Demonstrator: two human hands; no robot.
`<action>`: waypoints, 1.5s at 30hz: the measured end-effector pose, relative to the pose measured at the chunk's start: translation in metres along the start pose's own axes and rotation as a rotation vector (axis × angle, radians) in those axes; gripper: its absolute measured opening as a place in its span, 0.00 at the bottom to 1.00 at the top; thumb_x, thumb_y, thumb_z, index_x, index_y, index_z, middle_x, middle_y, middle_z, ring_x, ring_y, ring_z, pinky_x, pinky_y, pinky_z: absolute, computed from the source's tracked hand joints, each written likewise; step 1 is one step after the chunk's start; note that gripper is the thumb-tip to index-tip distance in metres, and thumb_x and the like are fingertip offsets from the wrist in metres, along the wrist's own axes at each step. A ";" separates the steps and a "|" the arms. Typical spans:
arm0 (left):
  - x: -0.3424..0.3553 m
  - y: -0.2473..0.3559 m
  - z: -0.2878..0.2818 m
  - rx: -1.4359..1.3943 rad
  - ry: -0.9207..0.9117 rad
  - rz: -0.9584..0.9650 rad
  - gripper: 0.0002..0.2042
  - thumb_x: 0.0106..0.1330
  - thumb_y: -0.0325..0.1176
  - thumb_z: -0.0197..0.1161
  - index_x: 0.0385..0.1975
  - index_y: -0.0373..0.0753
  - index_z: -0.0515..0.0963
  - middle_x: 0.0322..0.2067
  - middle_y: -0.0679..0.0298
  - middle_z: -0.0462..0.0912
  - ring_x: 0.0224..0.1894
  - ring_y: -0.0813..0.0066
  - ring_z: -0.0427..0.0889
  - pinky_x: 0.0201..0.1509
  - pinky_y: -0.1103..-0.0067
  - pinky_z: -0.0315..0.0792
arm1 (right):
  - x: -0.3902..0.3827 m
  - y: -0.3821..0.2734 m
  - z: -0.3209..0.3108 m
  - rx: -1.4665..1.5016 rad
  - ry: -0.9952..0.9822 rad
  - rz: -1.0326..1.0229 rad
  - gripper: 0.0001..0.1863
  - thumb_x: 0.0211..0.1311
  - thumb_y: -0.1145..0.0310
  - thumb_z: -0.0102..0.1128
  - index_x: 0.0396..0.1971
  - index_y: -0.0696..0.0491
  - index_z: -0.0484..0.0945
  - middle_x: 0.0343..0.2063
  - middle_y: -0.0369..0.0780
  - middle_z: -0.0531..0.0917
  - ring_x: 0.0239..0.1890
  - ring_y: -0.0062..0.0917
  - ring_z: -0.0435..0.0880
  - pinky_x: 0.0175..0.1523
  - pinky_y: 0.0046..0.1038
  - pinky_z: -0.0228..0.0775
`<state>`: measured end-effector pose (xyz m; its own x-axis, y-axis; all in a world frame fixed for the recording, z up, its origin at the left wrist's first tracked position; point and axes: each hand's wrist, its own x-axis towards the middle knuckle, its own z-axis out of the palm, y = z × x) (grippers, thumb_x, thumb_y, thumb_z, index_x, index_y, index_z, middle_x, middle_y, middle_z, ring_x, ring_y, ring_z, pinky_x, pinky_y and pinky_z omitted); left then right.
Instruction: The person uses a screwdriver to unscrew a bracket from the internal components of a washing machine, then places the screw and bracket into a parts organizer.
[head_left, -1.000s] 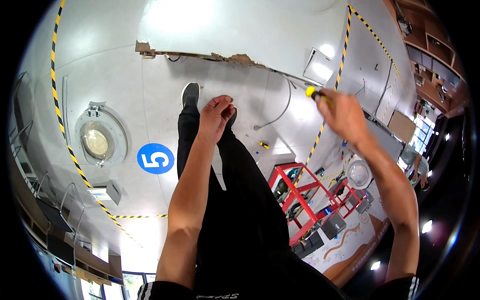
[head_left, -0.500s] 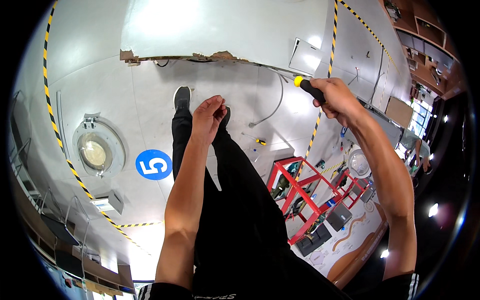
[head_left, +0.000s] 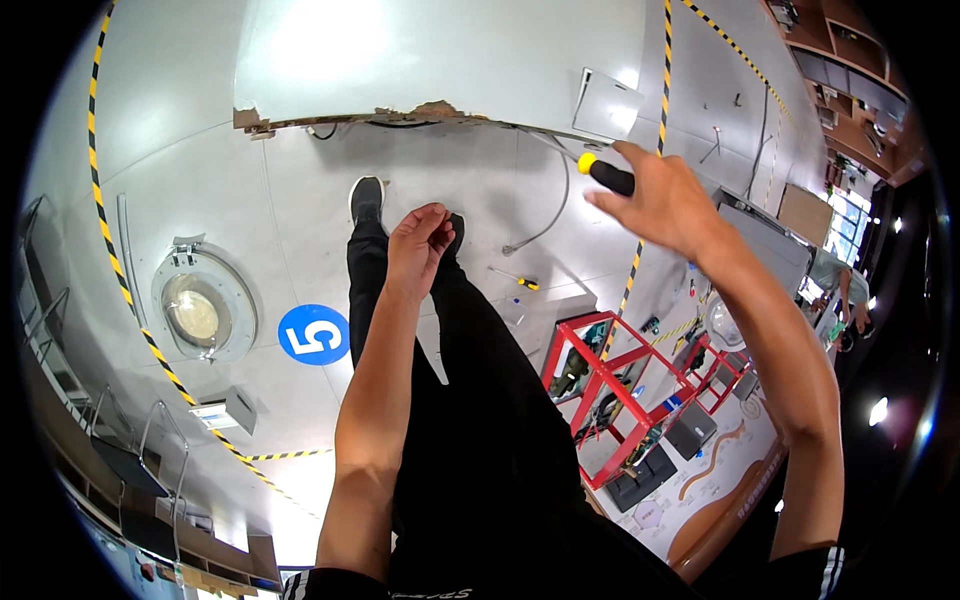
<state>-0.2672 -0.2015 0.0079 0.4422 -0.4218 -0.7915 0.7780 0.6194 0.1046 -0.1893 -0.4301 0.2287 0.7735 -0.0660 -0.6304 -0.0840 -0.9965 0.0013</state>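
My right hand (head_left: 665, 200) is around the black and yellow handle of a screwdriver (head_left: 612, 178), thumb and forefinger stretched out to either side of it. The shaft points up and left toward the lower edge of a large white panel (head_left: 440, 60); I cannot tell whether the tip touches it. Chipped brown material shows along that edge. My left hand (head_left: 415, 250) is raised above my shoes, fingertips pinched together; anything between them is too small to make out. A grey hose (head_left: 562, 205) curves down from the panel's edge to the floor.
A second screwdriver (head_left: 515, 279) lies on the floor near my right leg. To the left lies a round appliance door (head_left: 200, 305) beside a blue floor marker (head_left: 313, 335). A red metal frame (head_left: 610, 385) stands at the right. Near the panel's right corner is a small white flap (head_left: 607, 103).
My right hand has loosened around the screwdriver handle, its thumb and forefinger now extended. The handle has shifted slightly left. My left hand keeps its pinch.
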 end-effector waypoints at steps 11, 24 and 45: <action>0.002 0.007 -0.011 0.038 0.053 0.006 0.06 0.63 0.31 0.59 0.36 0.37 0.74 0.30 0.68 0.76 0.32 0.80 0.75 0.40 0.82 0.72 | 0.027 -0.008 -0.019 0.520 -0.284 0.540 0.17 0.56 0.56 0.57 0.28 0.56 0.77 0.11 0.30 0.66 0.11 0.12 0.57 0.14 0.19 0.44; 0.008 0.004 0.001 -0.010 -0.002 0.002 0.06 0.61 0.30 0.61 0.35 0.37 0.74 0.29 0.67 0.77 0.31 0.80 0.76 0.39 0.82 0.74 | 0.027 -0.004 -0.022 0.943 -0.435 0.780 0.14 0.58 0.56 0.53 0.27 0.53 0.71 0.12 0.31 0.66 0.08 0.10 0.49 0.13 0.19 0.37; -0.005 -0.005 -0.011 0.254 0.153 -0.079 0.08 0.63 0.32 0.59 0.38 0.37 0.73 0.30 0.67 0.78 0.31 0.80 0.76 0.40 0.82 0.72 | 0.014 0.085 0.026 0.786 0.225 0.169 0.17 0.50 0.62 0.63 0.37 0.57 0.74 0.25 0.35 0.77 0.26 0.15 0.71 0.30 0.21 0.63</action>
<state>-0.2783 -0.1957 0.0050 0.3186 -0.3459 -0.8825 0.9027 0.3948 0.1711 -0.2025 -0.5140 0.1997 0.8112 -0.3035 -0.4999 -0.5596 -0.6511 -0.5127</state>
